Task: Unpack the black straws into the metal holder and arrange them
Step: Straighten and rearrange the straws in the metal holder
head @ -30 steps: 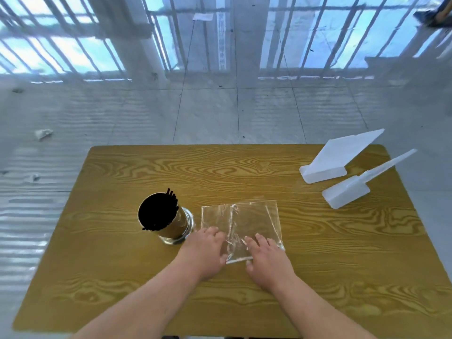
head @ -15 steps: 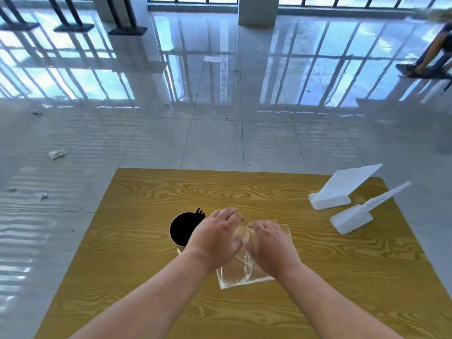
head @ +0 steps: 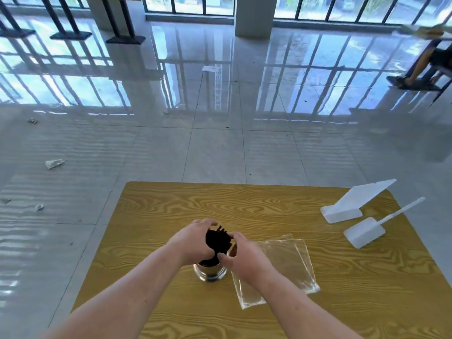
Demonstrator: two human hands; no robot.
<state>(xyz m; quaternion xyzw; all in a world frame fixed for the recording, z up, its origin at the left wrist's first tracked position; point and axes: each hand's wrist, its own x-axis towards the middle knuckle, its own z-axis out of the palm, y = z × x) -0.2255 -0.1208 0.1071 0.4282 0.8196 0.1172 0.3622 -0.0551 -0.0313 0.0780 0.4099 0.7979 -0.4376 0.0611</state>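
Observation:
A bundle of black straws [head: 218, 238] stands upright in the shiny metal holder [head: 210, 273] near the middle of the wooden table [head: 156, 216]. My left hand [head: 194, 241] cups the straw tops from the left, and my right hand [head: 242, 255] closes on them from the right. Both hands touch the bundle, and they hide most of the holder's rim. The empty clear plastic bag [head: 286, 263] lies flat on the table just right of the holder, partly under my right forearm.
Two white plastic pieces sit at the table's far right: a wedge-shaped stand [head: 352, 204] and a block with a long handle [head: 367, 231]. Beyond the table is a glossy tiled floor with scraps of litter [head: 54, 163]. A seated person's legs [head: 415, 74] show at far right.
Both hands left the plastic bag and moved left onto the straws in the holder. The bag now lies flat on the table. The camera tilted up, showing more floor.

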